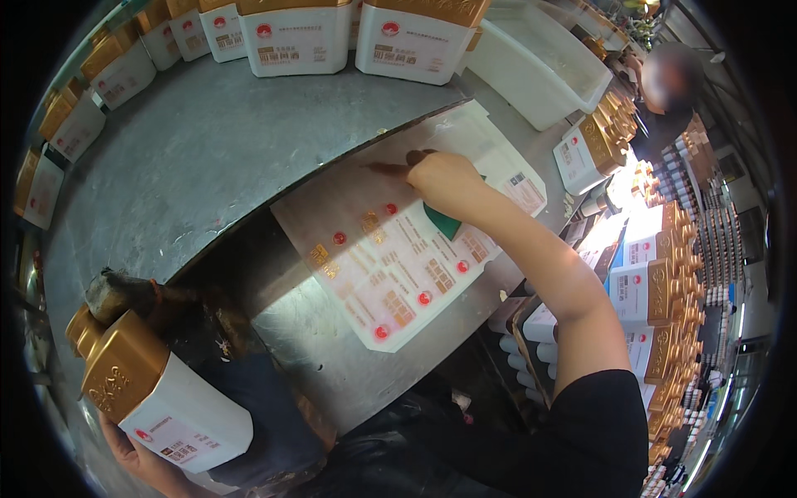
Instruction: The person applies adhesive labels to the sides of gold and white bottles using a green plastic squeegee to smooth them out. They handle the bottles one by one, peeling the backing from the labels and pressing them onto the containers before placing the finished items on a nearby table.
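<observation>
At the lower left my left hand (137,456) is closed round the side of a white bottle (187,415) with a gold shoulder and cap. The bottle lies tilted against a dark cloth-covered support (266,415). My right hand (448,184) is over the far part of a translucent sheet of labels (365,286) printed in red and gold. Its fingers are bent, and a flat green scraper (442,222) shows under the palm and wrist, seemingly gripped there. Whether the fingertips also pinch a label cannot be made out.
Several white-and-gold bottles (295,41) line the far and left edges of the metal table (216,158). A white plastic tub (531,66) stands at the back right. More bottles (647,290) crowd the right side. Another person (664,100) is farther back.
</observation>
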The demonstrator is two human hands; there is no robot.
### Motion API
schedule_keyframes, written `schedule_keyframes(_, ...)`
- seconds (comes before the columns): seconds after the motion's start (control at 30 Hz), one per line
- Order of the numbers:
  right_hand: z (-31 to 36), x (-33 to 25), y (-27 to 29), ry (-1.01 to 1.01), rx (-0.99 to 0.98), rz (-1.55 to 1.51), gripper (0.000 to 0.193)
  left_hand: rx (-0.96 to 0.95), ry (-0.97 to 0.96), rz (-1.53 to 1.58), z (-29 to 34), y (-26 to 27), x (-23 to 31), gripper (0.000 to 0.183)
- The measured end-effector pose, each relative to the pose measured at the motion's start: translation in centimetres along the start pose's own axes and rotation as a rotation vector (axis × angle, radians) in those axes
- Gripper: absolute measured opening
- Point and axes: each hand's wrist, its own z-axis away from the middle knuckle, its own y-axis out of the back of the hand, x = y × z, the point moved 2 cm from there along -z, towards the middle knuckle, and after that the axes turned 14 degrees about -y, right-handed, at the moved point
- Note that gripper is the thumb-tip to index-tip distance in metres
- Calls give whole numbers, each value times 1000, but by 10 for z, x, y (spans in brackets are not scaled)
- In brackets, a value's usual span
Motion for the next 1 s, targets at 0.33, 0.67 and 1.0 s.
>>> schedule_keyframes(0.33, -58, 3, 31, 72, -276, -312, 38, 55, 12, -77, -4, 4, 8, 45)
schedule_keyframes(0.67, -39, -23, 6, -103, 68, -371, 36, 131, -31, -85, -8, -21, 44, 34)
schedule_keyframes(1.0, 108, -182, 161, 560, -745, -1590, 43, -653, -290, 145, -9, -57, 158, 31)
